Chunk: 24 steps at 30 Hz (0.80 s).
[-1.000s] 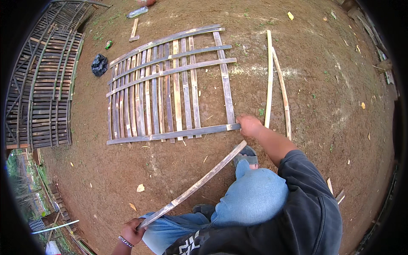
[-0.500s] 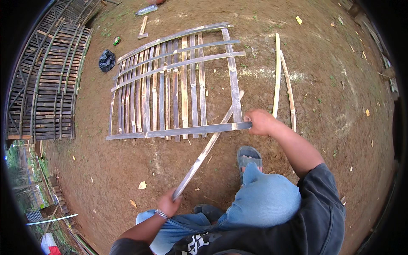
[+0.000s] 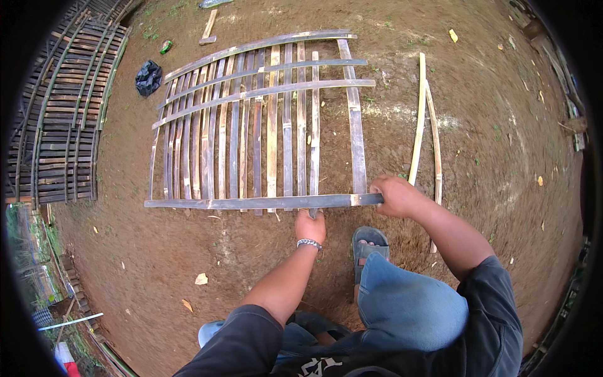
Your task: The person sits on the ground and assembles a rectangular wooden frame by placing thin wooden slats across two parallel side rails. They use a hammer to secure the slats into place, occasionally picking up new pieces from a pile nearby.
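A panel of bamboo slats (image 3: 272, 138) lies on the dirt, with long strips crossing its upright slats. My right hand (image 3: 396, 196) is closed round the right end of the near bamboo rail (image 3: 264, 203). Below that rail my left hand (image 3: 311, 227), a chain bracelet at its wrist, grips the near end of a bamboo slat (image 3: 315, 138). This slat passes beneath the rail and stands roughly parallel to the others, at the right of the row. A gap separates it from the wide end slat (image 3: 355, 119). The fingertips of both hands are partly hidden.
Two loose bamboo strips (image 3: 418, 125) lie right of the panel. A black plastic bag (image 3: 149, 78) and a green crumpled item (image 3: 166, 47) are at the left, near a stacked slatted bamboo structure (image 3: 69, 107). Short wood pieces (image 3: 209, 26) lie beyond. My sandalled foot (image 3: 369, 244) is close to the rail.
My left hand has moved forward and right, bringing its slat from a slanted position to nearly parallel with the others. My right hand stays on the rail's end.
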Tool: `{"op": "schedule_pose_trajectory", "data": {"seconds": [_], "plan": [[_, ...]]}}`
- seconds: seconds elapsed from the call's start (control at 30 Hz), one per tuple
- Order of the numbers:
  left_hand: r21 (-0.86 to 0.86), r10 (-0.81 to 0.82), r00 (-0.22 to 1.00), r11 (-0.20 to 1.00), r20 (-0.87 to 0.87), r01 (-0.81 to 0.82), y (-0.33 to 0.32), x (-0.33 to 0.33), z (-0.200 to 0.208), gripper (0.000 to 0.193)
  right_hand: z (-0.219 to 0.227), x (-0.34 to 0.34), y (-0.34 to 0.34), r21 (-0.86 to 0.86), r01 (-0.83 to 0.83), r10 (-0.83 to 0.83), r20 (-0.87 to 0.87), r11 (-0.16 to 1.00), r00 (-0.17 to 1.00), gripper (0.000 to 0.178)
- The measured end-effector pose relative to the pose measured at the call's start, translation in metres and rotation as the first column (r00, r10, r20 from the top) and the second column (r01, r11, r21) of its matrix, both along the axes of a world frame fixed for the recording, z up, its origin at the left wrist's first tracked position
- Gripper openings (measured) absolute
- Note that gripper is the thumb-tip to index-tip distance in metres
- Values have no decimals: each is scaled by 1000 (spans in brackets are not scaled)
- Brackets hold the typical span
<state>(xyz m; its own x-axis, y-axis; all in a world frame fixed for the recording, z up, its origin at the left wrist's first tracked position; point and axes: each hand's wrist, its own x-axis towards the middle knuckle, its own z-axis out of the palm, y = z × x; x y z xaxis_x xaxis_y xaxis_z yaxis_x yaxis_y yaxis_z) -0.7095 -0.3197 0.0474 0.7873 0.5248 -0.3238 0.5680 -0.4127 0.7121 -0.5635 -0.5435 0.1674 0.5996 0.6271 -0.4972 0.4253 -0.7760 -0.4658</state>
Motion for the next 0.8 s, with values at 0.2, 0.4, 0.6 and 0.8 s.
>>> {"op": "schedule_pose_trajectory", "data": {"seconds": [0.2, 0.4, 0.6, 0.8], "plan": [[17, 36, 991, 999, 125, -39, 0, 19, -53, 38, 5, 3, 4, -31, 4, -6, -47, 1000, 999, 36], [-205, 161, 973, 971, 166, -126, -17, 45, -65, 52, -2, 7, 6, -70, 4, -10, -83, 998, 996, 37], [-170, 253, 933, 962, 254, -214, -23, 54, -92, 45, -5, 8, 6, -25, -2, 0, -77, 1000, 997, 33], [-120, 231, 942, 971, 244, -207, -27, 51, -95, 43, -10, 9, 1, -24, 18, -20, -103, 1000, 995, 32]]}}
